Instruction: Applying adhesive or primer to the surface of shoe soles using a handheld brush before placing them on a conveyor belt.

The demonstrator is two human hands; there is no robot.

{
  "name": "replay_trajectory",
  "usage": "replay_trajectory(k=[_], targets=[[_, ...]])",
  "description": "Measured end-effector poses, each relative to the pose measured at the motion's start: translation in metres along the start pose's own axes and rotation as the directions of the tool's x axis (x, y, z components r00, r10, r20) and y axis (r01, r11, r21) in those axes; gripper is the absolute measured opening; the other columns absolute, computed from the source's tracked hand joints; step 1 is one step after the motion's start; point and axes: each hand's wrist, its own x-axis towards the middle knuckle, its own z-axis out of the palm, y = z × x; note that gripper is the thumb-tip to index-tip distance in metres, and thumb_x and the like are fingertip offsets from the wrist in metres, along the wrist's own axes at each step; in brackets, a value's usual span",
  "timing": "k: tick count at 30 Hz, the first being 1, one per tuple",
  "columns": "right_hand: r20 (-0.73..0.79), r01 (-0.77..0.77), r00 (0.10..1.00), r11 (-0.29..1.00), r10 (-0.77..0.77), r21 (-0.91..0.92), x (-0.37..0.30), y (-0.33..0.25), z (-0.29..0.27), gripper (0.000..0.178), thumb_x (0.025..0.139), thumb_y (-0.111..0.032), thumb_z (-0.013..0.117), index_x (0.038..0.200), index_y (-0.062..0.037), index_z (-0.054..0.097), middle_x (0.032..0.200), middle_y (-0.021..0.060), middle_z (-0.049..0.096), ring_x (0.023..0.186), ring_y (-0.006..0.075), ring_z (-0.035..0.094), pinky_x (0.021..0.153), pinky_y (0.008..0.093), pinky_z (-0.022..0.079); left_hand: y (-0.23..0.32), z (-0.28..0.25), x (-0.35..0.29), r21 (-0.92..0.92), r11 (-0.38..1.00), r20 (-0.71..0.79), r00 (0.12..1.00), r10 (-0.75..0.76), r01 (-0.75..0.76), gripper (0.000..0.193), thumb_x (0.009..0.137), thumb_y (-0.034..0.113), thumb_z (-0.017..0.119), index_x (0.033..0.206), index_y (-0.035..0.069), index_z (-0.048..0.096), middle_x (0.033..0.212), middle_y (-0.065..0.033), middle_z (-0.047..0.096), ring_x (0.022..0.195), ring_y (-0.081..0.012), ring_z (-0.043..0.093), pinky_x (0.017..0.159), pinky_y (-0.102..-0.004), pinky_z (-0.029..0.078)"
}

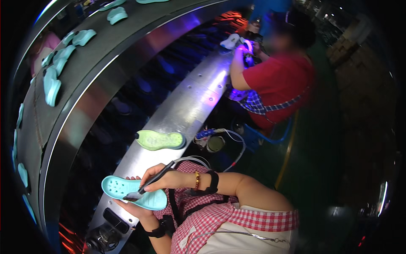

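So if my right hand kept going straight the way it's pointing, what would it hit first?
Most likely the turquoise shoe sole in your left hand; your right hand points across it, though depth is hard to judge.

Bench [182, 106]: bare metal, smooth, satin with glossy glare. Turquoise shoe piece [120, 187] over the bench's near end: smooth, rubbery-plastic look, mostly matt. Brush-like tool [158, 177] on it: dark handle, smooth, plastic-looking. Green shoe piece [160, 140] on the bench: same rubbery look, smooth. Left of the bench: conveyor belt [84, 67], matt; curved rail [91, 101], shiny metal. Right of its near end: checked apron [262, 219], matt cloth.
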Motion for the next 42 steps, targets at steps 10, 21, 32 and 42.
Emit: replay_trajectory(k=[10, 21, 32, 42], targets=[[-0.004, -0.038, 0.999, 0.999, 0.038, 0.0, -0.001, -0.012, 0.002, 0.019, 0.073, -0.003, 0.063, 0.092, 0.0001, 0.061, 0.086, 0.0066, 0.063, 0.081, 0.0102, 0.056, 0.075, 0.0229, 0.044, 0.001, -0.013, 0.01, 0.018, 0.997, 0.08, 0.994, 0.075, -0.076, 0.071, 0.082, 0.06, 0.027, 0.124, 0.004, 0.035, 0.114, -0.0149, 0.048, 0.099, -0.0297, 0.05, 0.089, -0.0445, 0.039], [-0.04, -0.02, 0.999, 0.989, 0.015, -0.148, 0.012, -0.016, 0.003, 0.018, 0.074, -0.002, 0.062, 0.091, 0.0045, 0.06, 0.086, 0.0102, 0.063, 0.079, 0.0117, 0.058, 0.073, 0.0221, 0.046, 0.017, 0.01, -0.008, -0.196, 0.979, 0.083, 0.996, -0.037, 0.053, 0.082, 0.078, 0.068, 0.014, 0.112, -0.001, 0.043, 0.102, -0.0191, 0.052, 0.1, -0.0338, 0.049, 0.088, -0.0458, 0.038], [0.42, 0.451, 0.89, 0.475, -0.177, -0.756, -0.003, -0.027, 0.023, 0.018, 0.066, -0.005, 0.064, 0.083, -0.0012, 0.063, 0.082, 0.0132, 0.062, 0.078, 0.024, 0.061, 0.07, 0.0308, 0.048, 0.024, -0.012, 0.005, -0.092, 0.989, -0.051, 0.992, 0.112, -0.116, 0.082, 0.074, 0.072, 0.017, 0.112, 0.005, 0.045, 0.099, -0.0154, 0.055, 0.093, -0.0309, 0.053, 0.087, -0.0446, 0.04], [0.42, 0.454, 0.879, 0.667, -0.227, -0.591, 0.015, -0.038, 0.035, 0.019, 0.068, -0.005, 0.067, 0.086, -0.0007, 0.063, 0.083, 0.0109, 0.063, 0.074, 0.0162, 0.06, 0.067, 0.0254, 0.047, 0.033, 0.014, 0.002, -0.218, 0.957, 0.142, 0.964, 0.224, -0.19, 0.082, 0.075, 0.072, 0.021, 0.111, 0.002, 0.044, 0.095, -0.0126, 0.053, 0.093, -0.0282, 0.05, 0.091, -0.0494, 0.034]])
